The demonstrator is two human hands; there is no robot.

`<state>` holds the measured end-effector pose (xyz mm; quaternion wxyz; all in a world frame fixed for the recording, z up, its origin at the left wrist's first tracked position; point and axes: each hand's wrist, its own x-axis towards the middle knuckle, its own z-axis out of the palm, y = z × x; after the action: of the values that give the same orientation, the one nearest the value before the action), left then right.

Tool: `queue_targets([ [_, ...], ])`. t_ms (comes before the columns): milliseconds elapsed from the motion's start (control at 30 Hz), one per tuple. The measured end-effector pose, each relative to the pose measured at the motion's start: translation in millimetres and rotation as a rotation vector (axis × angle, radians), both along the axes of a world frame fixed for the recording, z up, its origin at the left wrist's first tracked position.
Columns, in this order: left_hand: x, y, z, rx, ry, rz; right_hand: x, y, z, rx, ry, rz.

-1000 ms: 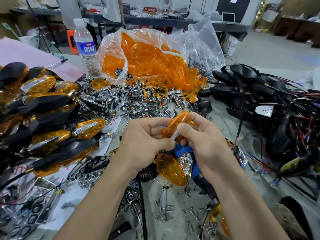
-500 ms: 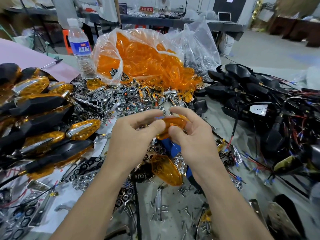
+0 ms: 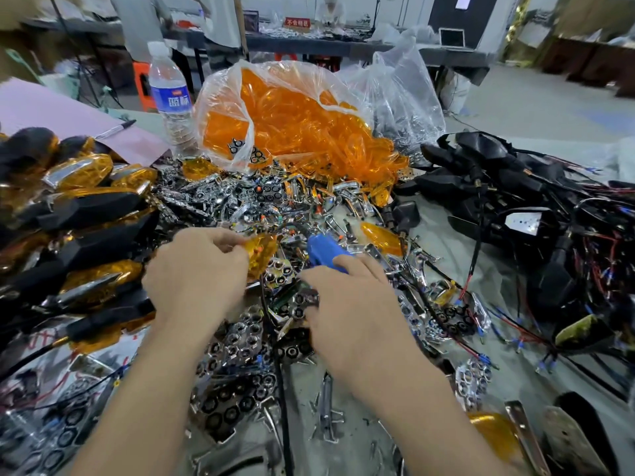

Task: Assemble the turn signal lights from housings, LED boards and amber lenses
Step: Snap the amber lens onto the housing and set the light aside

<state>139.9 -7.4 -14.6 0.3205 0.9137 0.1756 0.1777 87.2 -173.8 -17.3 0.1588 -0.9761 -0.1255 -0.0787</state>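
My left hand [image 3: 199, 276] pinches an amber lens [image 3: 263, 250] at its fingertips, low over a pile of chrome reflector and LED parts [image 3: 240, 201]. My right hand [image 3: 347, 297] holds nothing; its fingers stretch out over a blue tool [image 3: 321, 254] and the chrome parts beside it. Another loose amber lens [image 3: 381, 235] lies just right of the tool. A clear bag full of amber lenses [image 3: 292, 125] stands behind the pile. Black housings with wires [image 3: 515, 187] are heaped at the right.
Assembled black-and-amber lights [image 3: 86, 207] are stacked at the left. A water bottle [image 3: 170, 97] stands at the back by a pink sheet [image 3: 51, 111] with a pen [image 3: 115, 128]. A second clear bag [image 3: 402, 97] sits behind. Screws and an amber lens [image 3: 494, 438] lie near the front.
Both hands held one amber lens up between them before. Now they have dropped to the pile; the right hand has let go and the left alone keeps the lens.
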Motion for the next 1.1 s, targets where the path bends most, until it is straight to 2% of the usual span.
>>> queue_targets([
  [67, 0.1, -3.1, -1.1, 0.059, 0.05, 0.004, -1.9, 6.3, 0.6, -0.106, 0.057, 0.051],
  [133, -1.9, -8.7, -1.2, 0.077, 0.006, -0.002, -3.3, 6.6, 3.8, -0.114, 0.066, 0.058],
  [200, -5.0, -13.9, 0.0, 0.075, -0.099, -0.037, -3.6, 4.3, 5.7, 0.015, 0.011, 0.029],
  [267, -8.7, -18.0, -0.8, 0.016, -0.162, -0.123, -2.5, -1.9, 7.6, 0.283, -0.056, -0.041],
  [333, -12.8, -27.0, 0.0, -0.197, -0.077, -0.279, -0.7, -9.3, 11.1, 0.525, -0.15, -0.105],
  [400, -18.1, -42.7, 3.7, -0.634, 0.086, -0.431, 1.5, -14.5, 15.1, 0.595, -0.205, -0.117],
  [467, -22.3, -57.5, 6.4, -1.048, 0.199, -0.529, 2.1, -20.3, 17.8, 0.587, -0.144, -0.097],
  [567, -20.6, -60.8, 1.7, -1.249, 0.219, -0.601, 0.0, -33.6, 20.0, 0.633, -0.05, -0.028],
  [667, -19.2, -65.3, -4.8, -1.215, 0.26, -0.612, -2.7, -64.0, 27.7, 0.732, -0.037, -0.084],
  [733, -22.7, -74.6, -9.4, -1.19, 0.293, -0.579, 1.8, -94.3, 31.6, 0.568, -0.046, -0.251],
  [833, -24.2, -86.1, -15.8, -1.263, 0.289, -0.501, 15.7, -149.6, 36.1, 0.16, 0.069, -0.513],
  [900, -22.6, -88.4, -17.3, -1.302, 0.272, -0.489, 29.2, -185.5, 36.3, -0.02, 0.13, -0.661],
  [1033, -22.8, -86.3, -19.4, -1.301, 0.248, -0.549, 48.3, -232.1, 27.9, -0.099, 0.122, -0.76],
  [1100, -20.9, -83.0, -19.7, -1.284, 0.224, -0.552, 53.4, -240.4, 20.3, -0.107, 0.013, -0.759],
])
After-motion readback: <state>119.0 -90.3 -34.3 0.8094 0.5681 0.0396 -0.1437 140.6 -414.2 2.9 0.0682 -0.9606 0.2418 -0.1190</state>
